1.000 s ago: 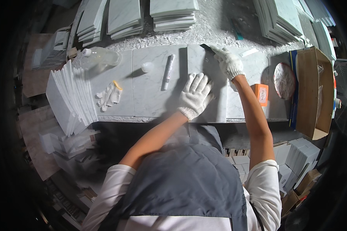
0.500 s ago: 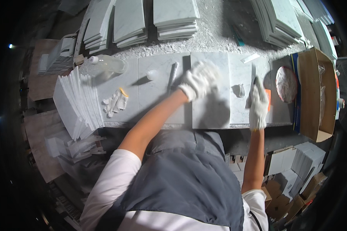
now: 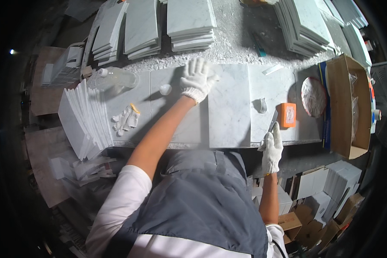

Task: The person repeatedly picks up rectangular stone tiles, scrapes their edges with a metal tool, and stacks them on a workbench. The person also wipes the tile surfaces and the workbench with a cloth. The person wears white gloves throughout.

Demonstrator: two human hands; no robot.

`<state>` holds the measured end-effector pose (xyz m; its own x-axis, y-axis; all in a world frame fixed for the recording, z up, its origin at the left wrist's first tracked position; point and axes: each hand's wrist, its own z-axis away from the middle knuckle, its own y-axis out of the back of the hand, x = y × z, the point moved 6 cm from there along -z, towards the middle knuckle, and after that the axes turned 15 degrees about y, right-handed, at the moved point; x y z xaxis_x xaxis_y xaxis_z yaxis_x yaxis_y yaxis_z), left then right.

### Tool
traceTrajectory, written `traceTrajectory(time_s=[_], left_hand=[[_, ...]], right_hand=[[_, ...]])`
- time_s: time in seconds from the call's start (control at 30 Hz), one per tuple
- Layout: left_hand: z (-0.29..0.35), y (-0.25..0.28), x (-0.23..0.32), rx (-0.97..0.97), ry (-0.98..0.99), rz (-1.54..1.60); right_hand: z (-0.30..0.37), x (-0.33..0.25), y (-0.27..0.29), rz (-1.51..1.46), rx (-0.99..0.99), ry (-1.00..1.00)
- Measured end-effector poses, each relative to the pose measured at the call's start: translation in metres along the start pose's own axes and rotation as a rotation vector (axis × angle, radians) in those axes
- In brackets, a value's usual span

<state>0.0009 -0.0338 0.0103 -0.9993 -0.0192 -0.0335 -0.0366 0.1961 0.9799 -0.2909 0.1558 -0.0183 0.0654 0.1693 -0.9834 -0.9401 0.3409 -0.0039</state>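
A white-grey veined marble tile (image 3: 229, 105) lies on the bench in front of me. My left hand (image 3: 198, 78), in a white knit glove, is spread open near the tile's far left corner and holds nothing. My right hand (image 3: 271, 148), gloved too, is at the bench's front edge, right of the tile. Its fingers are closed on a narrow, flat-bladed knife (image 3: 273, 121) whose grey blade points away from me. An orange box (image 3: 288, 115) sits just beyond that hand. A small grey crumpled piece (image 3: 262, 105) lies between tile and box.
A clear bottle (image 3: 120, 79), a small white cup-like piece (image 3: 165, 89) and a spare glove (image 3: 127, 119) lie leftward, beside leaning tiles (image 3: 79, 118). Tile stacks (image 3: 190, 26) stand at the back. A plastic-covered round dish (image 3: 313, 97) and a cardboard box (image 3: 350, 107) are at right.
My left hand has moved left off the tile and spread its fingers. My right hand has come nearer to me with the knife, uncovering the orange box.
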Motion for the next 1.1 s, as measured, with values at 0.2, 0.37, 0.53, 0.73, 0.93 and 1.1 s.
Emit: traceTrajectory(time_s=[0.2,0.37,0.53,0.73,0.93,1.1], left_hand=[[0.084,0.012,0.041,-0.620,0.058,0.589],[0.138,0.015,0.093,-1.064,0.313,1.369],[0.138,0.015,0.093,-1.109,0.617,1.496],[0.141,0.001,0.077,-1.146,0.890,1.518],[0.144,-0.008,0.084,-1.254,0.814,1.407],[0.140,-0.009,0.087,-1.333,0.784,1.381]], right_hand=[[0.002,-0.020,-0.041,-0.196,0.017,-0.020],[0.004,-0.022,-0.062,-0.273,0.023,-0.024],[0.012,-0.011,-0.057,-0.153,-0.223,-0.177],[-0.061,-0.062,0.072,0.342,0.237,0.431],[-0.130,-0.089,0.107,1.098,0.285,0.514],[-0.184,-0.080,0.070,1.307,0.034,0.626]])
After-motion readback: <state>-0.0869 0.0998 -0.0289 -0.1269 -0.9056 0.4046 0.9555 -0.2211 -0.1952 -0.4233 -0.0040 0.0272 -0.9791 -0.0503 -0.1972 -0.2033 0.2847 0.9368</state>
